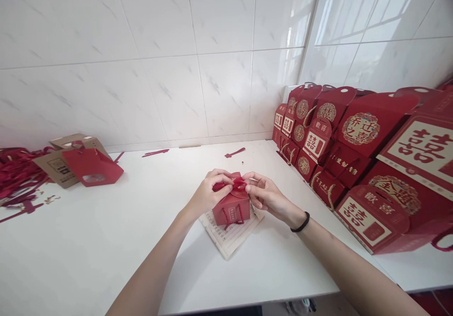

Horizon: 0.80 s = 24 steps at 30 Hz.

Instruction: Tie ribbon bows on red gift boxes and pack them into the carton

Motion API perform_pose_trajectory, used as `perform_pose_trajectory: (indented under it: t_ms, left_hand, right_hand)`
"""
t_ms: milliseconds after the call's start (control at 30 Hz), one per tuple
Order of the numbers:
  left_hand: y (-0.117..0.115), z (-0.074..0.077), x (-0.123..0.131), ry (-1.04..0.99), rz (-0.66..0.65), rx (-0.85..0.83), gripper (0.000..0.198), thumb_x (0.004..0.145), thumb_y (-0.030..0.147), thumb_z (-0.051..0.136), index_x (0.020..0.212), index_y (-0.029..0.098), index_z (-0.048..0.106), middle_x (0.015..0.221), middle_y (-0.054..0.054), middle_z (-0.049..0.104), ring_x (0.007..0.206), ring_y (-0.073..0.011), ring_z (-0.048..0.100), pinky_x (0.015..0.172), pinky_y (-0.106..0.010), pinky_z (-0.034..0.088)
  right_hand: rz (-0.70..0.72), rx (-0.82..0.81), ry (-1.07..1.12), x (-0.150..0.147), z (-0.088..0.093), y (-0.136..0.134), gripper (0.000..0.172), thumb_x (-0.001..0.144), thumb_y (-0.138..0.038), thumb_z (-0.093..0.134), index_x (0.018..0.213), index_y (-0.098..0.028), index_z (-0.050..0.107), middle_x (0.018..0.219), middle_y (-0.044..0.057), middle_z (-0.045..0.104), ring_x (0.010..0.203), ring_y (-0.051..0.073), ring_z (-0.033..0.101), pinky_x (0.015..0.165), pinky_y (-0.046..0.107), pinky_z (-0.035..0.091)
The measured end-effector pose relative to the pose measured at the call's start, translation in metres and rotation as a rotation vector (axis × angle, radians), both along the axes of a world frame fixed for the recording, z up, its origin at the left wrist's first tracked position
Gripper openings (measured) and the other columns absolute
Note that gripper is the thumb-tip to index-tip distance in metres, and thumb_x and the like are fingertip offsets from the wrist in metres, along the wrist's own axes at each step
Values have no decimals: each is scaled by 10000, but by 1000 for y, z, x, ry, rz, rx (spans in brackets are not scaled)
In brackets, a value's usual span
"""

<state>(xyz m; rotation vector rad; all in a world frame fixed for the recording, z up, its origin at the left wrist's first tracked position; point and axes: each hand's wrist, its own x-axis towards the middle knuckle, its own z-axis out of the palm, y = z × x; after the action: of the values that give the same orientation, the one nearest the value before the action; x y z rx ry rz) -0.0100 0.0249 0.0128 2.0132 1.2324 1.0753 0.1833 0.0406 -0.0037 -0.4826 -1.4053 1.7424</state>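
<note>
A small red gift box (220,211) with twisted red cord handles stands on a printed paper sheet (228,245) in front of me. On top of the box is a red ribbon bow (239,184). My left hand (214,191) pinches the bow's left side between thumb and fingers. From the right, my right hand (265,193) pinches the bow's other side, with a black band on that wrist. The fingers partly cover the bow and the box's upper edge.
Stacked red gift boxes (361,127) line the right side. At the left lie a red box (92,167), a brown cardboard box (63,167) and a pile of red ribbons (21,169). Loose ribbon pieces (235,153) lie near the tiled wall (226,94).
</note>
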Motion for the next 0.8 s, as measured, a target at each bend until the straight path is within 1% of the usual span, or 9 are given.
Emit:
perform_pose_trajectory:
  t_ms: [100,200,300,367,433,533,667,733,800]
  left_hand:
    - [0,0,0,-8,-1,-2,149,805,314,535,805,209,641,1100,-62,552,1076,-215,505,967,-398,382]
    - [-1,1,0,-19,5,-2,160,800,330,542,800,204,640,1086,-69,559,1072,-228,507,971,-418,375]
    - [-1,2,0,-23,-2,6,168,809,338,536,796,205,637,1090,-69,559,1079,-233,505,981,-431,362]
    - [-2,2,0,-35,-8,4,173,820,341,528,804,206,635,1098,-71,557,1081,-229,505,979,-425,365]
    - [-1,2,0,-41,-9,-5,177,826,345,526,810,205,633,1101,-72,557,1080,-225,508,974,-416,372]
    - [-1,1,1,-37,-13,-9,181,832,350,522,818,203,628,1106,-69,554,1077,-219,512,970,-402,377]
    - [-2,1,2,-59,-42,11,166,846,330,502,826,203,607,1107,-62,549,1066,-206,521,960,-388,389]
    - [-2,0,2,-68,-52,9,161,851,321,494,823,200,598,1111,-61,545,1058,-200,526,951,-383,399]
    - [-2,0,2,-74,-54,1,162,854,318,490,820,198,593,1115,-62,541,1049,-196,533,944,-379,409]
  right_hand:
    - [-15,-25,6,-1,1,0,347,716,-364,747,907,-171,531,557,-66,500,338,24,309,313,152,146]
    - [-21,-58,32,0,2,0,329,720,-362,740,869,-184,507,487,-95,433,322,24,269,322,157,124]
    - [21,-105,40,2,0,1,294,726,-333,727,849,-204,493,439,-111,369,319,29,217,333,163,108]
    - [46,-155,42,4,-2,2,295,708,-330,725,839,-211,489,456,-106,366,327,34,201,334,170,105]
    - [46,-192,44,4,-3,3,306,707,-371,717,818,-207,483,511,-90,395,339,31,198,336,180,102]
    - [4,-133,29,2,-2,1,326,738,-429,700,802,-192,485,552,-81,395,359,22,204,351,179,103]
    - [-138,-15,-38,-1,3,-1,376,665,-366,773,844,-194,492,611,-78,433,387,23,288,359,165,116]
    - [-173,-20,-50,-1,5,-2,369,666,-341,764,862,-195,488,632,-73,459,394,26,310,364,168,118]
    - [-148,-52,-28,-1,5,-2,350,671,-297,748,878,-198,484,607,-80,458,385,25,298,371,175,114]
